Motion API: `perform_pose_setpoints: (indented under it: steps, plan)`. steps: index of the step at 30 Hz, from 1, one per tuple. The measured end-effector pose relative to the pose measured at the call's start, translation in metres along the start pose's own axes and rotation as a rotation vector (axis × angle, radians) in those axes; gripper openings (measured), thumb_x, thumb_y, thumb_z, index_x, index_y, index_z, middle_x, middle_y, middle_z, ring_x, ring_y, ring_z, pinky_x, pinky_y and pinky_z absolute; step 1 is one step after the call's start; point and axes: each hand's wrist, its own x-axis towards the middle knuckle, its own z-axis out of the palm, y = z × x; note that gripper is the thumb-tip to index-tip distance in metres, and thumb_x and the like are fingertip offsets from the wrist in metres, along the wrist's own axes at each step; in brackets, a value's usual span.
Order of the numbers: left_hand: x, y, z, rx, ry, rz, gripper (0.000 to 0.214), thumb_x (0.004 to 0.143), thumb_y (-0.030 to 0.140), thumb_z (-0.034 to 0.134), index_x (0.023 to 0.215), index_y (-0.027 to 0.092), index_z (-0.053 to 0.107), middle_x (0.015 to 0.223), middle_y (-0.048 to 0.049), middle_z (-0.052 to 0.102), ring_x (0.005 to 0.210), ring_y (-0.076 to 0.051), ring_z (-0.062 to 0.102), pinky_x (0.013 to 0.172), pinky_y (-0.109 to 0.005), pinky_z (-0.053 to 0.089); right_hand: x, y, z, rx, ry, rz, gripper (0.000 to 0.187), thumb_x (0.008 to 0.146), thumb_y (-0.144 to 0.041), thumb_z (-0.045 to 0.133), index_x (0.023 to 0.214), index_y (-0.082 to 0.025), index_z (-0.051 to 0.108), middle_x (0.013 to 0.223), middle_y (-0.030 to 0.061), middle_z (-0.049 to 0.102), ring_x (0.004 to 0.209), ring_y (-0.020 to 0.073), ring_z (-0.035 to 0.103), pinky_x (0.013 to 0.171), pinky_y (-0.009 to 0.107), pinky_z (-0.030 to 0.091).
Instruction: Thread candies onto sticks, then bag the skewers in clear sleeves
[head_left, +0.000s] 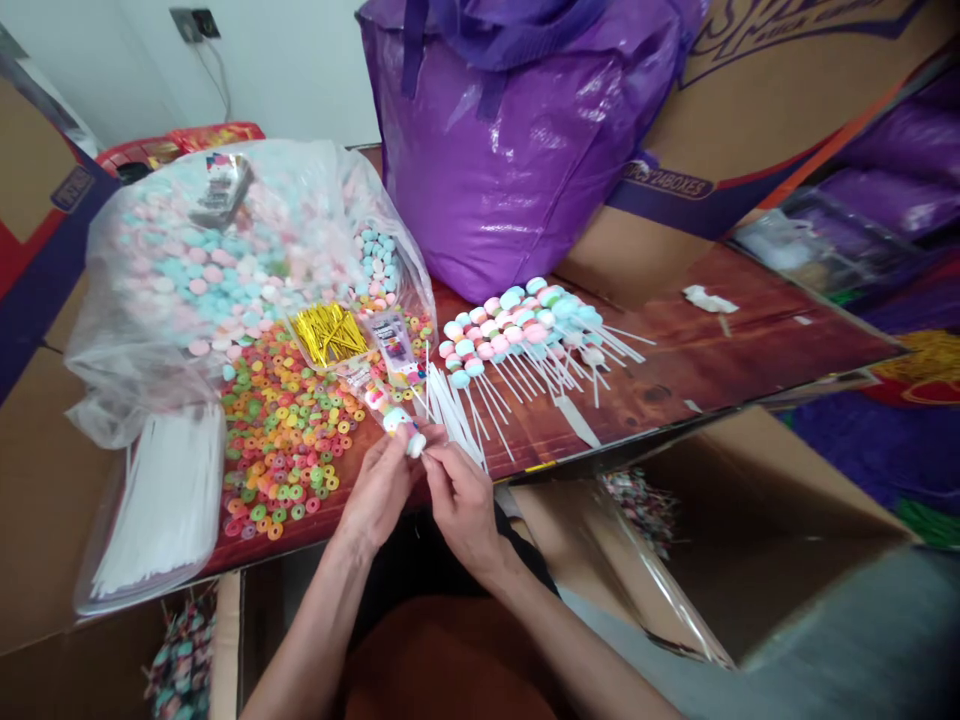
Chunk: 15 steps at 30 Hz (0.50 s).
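Between my hands, close to the table's front edge, is a marshmallow skewer [396,420] in a clear printed wrapper. My left hand [381,492] is closed around its lower part. At the wrapper's lower end my right hand [463,500] pinches with thumb and forefinger; whether it grips the stick, the wrapper or a tie is too small to make out. Just beyond are loose white sticks [452,415], a tray of gold twist ties [330,335] and a stack of printed clear wrappers [394,338]. Unwrapped marshmallow skewers [499,330] lie in rows to the right.
Ring gummies [289,430] cover the table's left part, before a big clear bag of marshmallows [217,265]. White sticks [161,500] fill a bag at front left. A purple bag [495,170] stands behind. An open cardboard box [750,530] sits below right.
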Motion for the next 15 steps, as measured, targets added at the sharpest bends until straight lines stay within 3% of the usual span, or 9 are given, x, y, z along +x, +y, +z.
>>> perform_pose_setpoints:
  steps: [4, 9, 15]
  plan:
    - [0.008, 0.015, -0.009, -0.042, 0.099, 0.132, 0.034, 0.077, 0.040, 0.078, 0.100, 0.016, 0.072, 0.102, -0.0084, 0.075, 0.097, -0.023, 0.071, 0.089, -0.036, 0.054, -0.003, 0.001, -0.007, 0.007, -0.059, 0.042, 0.019, 0.098, -0.015, 0.044, 0.087, -0.019, 0.059, 0.075, 0.0022, 0.057, 0.069, 0.0151, 0.055, 0.066, 0.026, 0.045]
    - [0.016, 0.019, -0.014, -0.104, 0.182, 0.186, 0.029, 0.072, 0.032, 0.083, 0.091, 0.016, 0.071, 0.091, -0.0046, 0.075, 0.087, -0.021, 0.073, 0.075, -0.030, 0.057, -0.005, -0.001, -0.012, 0.019, -0.116, 0.065, 0.019, 0.098, -0.018, 0.044, 0.088, -0.018, 0.060, 0.078, 0.0034, 0.060, 0.072, 0.0152, 0.056, 0.070, 0.027, 0.044]
    - [0.016, 0.014, -0.016, -0.124, 0.203, 0.174, 0.032, 0.074, 0.037, 0.081, 0.096, 0.016, 0.070, 0.095, -0.0071, 0.075, 0.089, -0.022, 0.073, 0.080, -0.034, 0.057, -0.002, -0.003, -0.021, 0.238, -0.233, 0.438, 0.023, 0.097, -0.029, 0.048, 0.080, -0.019, 0.060, 0.058, -0.0046, 0.048, 0.055, 0.0109, 0.047, 0.057, 0.023, 0.038]
